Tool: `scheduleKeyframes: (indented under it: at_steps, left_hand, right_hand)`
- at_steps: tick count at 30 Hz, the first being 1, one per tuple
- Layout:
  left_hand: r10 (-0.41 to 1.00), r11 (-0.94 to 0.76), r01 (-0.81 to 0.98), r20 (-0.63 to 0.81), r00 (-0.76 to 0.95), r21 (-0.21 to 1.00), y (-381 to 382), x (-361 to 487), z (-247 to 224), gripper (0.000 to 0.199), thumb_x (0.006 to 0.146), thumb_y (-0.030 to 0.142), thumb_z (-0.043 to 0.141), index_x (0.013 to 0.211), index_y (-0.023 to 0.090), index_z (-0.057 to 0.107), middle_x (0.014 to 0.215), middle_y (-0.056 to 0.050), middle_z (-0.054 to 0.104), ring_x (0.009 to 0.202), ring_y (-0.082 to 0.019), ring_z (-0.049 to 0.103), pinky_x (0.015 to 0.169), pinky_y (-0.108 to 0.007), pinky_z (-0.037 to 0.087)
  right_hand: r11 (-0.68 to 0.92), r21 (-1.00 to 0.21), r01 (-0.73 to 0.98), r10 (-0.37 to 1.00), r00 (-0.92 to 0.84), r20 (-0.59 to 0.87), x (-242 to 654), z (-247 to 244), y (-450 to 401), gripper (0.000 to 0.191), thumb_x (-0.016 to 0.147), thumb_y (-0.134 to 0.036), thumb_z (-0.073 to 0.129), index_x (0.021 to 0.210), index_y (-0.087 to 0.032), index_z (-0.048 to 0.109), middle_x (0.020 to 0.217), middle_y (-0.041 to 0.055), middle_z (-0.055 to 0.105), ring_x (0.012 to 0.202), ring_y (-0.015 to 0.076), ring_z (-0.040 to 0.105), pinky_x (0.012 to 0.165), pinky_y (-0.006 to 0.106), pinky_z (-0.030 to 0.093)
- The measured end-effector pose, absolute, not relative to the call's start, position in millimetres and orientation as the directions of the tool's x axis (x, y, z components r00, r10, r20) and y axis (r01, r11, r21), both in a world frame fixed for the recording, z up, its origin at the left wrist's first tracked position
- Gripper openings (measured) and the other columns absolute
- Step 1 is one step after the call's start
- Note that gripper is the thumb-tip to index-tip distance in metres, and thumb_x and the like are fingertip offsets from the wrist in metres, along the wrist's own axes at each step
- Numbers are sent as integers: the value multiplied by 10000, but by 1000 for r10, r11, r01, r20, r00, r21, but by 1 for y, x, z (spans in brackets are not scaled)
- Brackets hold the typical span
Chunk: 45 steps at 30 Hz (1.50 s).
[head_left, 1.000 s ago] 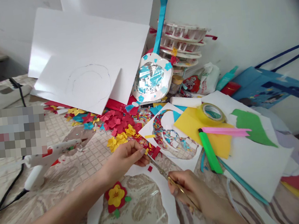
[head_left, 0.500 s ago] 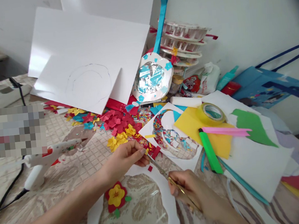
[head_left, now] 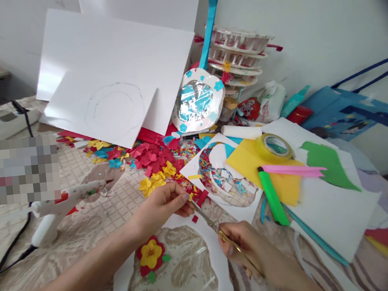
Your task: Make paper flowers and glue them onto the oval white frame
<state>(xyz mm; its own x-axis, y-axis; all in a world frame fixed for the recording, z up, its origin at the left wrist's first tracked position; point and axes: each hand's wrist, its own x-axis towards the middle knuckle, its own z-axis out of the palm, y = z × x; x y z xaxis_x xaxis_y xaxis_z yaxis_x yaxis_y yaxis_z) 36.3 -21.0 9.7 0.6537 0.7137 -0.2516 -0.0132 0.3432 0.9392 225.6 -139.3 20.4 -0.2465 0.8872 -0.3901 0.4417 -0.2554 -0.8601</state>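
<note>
My left hand (head_left: pixel 170 202) pinches a small yellow paper piece (head_left: pixel 190 196) between thumb and fingers. Gold-handled scissors (head_left: pixel 219 231) are gripped in my right hand (head_left: pixel 241 246), their blade tips reaching the fingers of my left hand. Beneath both hands lies a white paper ring (head_left: pixel 223 271) with a wavy edge. Inside its left edge is a red and yellow paper flower (head_left: pixel 151 255) with green leaves. A tiny red square (head_left: pixel 194 219) rests on the ring near the blades.
Red paper flowers (head_left: pixel 154 156) and yellow ones (head_left: pixel 152 181) are heaped behind my left hand. A glue gun (head_left: pixel 53 214) lies left. To the right are a green marker (head_left: pixel 273 197), yellow tape (head_left: pixel 274 147) and paper sheets (head_left: pixel 337 209). White boards (head_left: pixel 116 47) stand behind.
</note>
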Motion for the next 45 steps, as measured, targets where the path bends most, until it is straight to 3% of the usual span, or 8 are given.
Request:
scheduleKeyframes:
  at_steps: [12,25,45]
  left_hand:
    - [716,342,-25,-244,655,939,-22,35,10,341,725,448,673,727,158,493,646,0,673,611,-117,646,618,-242,509]
    - [706,344,-12,-250,662,939,-21,35,9,350,736,460,662,727,153,493,648,-6,675,610,-118,648,612,-237,505]
    - [699,314,4,-234,676,949,-19,34,9,316,757,434,652,735,153,510,670,-13,680,618,-121,647,610,-243,501]
  right_hand:
    - [-270,-850,453,900,-196,-390,227,17,-140,449,833,-551,510,611,-183,381,580,-48,306,556,94,256,472,209,229]
    - [-219,-857,466,888,-268,-373,227,22,-139,595,754,-768,372,635,-185,369,570,-59,279,509,79,229,428,215,179]
    - [-281,-888,364,892,-242,-382,231,10,-143,509,804,-654,471,632,-179,406,551,-66,291,491,71,236,423,207,169]
